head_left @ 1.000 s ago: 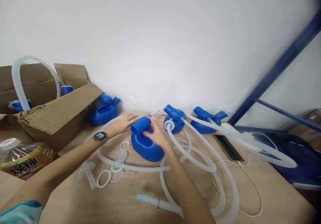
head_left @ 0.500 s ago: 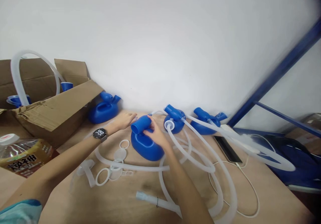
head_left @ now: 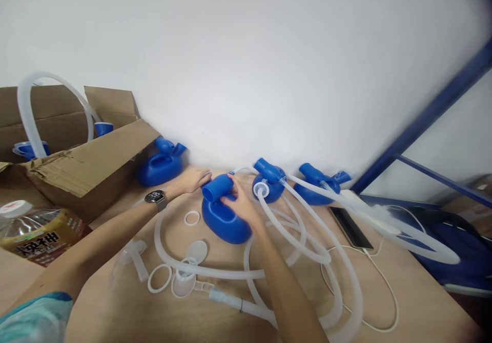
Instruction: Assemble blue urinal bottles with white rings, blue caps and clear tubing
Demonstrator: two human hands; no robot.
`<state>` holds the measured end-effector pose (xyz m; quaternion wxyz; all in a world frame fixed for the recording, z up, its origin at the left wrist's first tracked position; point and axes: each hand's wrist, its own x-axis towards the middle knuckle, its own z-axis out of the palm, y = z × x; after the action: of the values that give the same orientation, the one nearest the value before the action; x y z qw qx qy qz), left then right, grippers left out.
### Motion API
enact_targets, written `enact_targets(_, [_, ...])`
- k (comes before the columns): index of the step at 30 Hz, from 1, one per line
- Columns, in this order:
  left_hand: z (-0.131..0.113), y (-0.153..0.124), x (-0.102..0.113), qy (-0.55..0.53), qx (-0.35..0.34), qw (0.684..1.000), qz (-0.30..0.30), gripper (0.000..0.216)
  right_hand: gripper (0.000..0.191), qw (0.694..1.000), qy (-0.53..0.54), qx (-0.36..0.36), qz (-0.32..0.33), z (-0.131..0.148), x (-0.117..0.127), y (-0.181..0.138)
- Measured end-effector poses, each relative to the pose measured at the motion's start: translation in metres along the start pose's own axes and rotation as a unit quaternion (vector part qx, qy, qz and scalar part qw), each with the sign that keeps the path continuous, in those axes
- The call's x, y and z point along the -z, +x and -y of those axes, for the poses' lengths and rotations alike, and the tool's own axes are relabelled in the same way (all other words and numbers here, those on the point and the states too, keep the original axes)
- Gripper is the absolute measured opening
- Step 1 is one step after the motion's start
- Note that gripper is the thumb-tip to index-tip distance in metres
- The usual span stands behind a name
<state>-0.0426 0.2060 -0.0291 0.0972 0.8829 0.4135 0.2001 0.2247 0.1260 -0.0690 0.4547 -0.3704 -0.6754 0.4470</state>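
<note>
A blue plastic jug (head_left: 225, 220) with a wide round spout lies on the brown table (head_left: 415, 291) in front of me. My right hand (head_left: 240, 202) grips it just behind the spout, fingers wrapped over the neck. My left hand (head_left: 192, 180), with a dark watch (head_left: 156, 197) on its wrist, reaches in flat behind the spout with fingers stretched out, touching or very near the jug's far side. A long translucent hose (head_left: 215, 270) curls on the table around the jug.
Three more blue jugs (head_left: 159, 162) (head_left: 269, 181) (head_left: 317, 184) stand by the white wall, two with hoses attached. White rings (head_left: 191, 218) and caps (head_left: 184, 281) lie near my arms. An open cardboard box (head_left: 77, 163) and a bottle (head_left: 34, 233) sit left; a phone (head_left: 349, 225) and blue rack (head_left: 418, 122) right.
The loose hose with its caps has slid toward me and swung left on the table. Both hands stay at the jug's spout; the view has shifted slightly.
</note>
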Motion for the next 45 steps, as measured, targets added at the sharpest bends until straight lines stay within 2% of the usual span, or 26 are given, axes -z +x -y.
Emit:
enact_targets(10, [0.013,0.011,0.005,-0.066,0.057,0.996,-0.005,0.051,0.091,1.000,-0.009,-0.008,-0.012,0.003,-0.001,-0.001])
enact_targets(14, [0.026,0.001,0.006,-0.098,0.103,0.990,-0.019,0.060,0.091,1.000,-0.002,0.005,0.006,0.004,-0.001,-0.002])
enact_targets(17, [0.039,-0.004,0.006,-0.104,0.132,0.985,-0.043,0.049,0.090,1.000,-0.005,0.009,0.005,0.004,-0.002,-0.001])
enact_targets(21, [0.059,-0.011,0.015,-0.078,0.205,0.970,-0.102,0.044,0.090,1.000,-0.011,0.007,0.002,0.003,-0.003,0.000])
enact_targets(25, [0.068,-0.027,0.030,-0.057,0.234,0.966,-0.092,0.063,0.090,1.000,-0.015,0.004,0.001,0.000,-0.002,0.000])
enact_targets(28, [0.055,-0.037,0.035,-0.056,0.210,0.973,-0.074,0.079,0.090,1.000,-0.014,0.005,0.001,-0.002,-0.001,0.002])
enact_targets(36, [-0.015,-0.033,0.030,-0.150,0.104,0.983,0.005,0.060,0.091,1.000,-0.015,0.015,0.022,-0.003,0.006,0.006])
enact_targets(39, [-0.022,-0.028,0.025,-0.172,0.084,0.981,0.021,0.060,0.092,0.999,-0.018,0.020,0.037,-0.002,0.009,0.006])
enact_targets(45, [-0.020,-0.024,0.022,-0.186,0.061,0.979,0.060,0.059,0.094,0.997,-0.019,0.014,0.067,0.004,0.012,0.002])
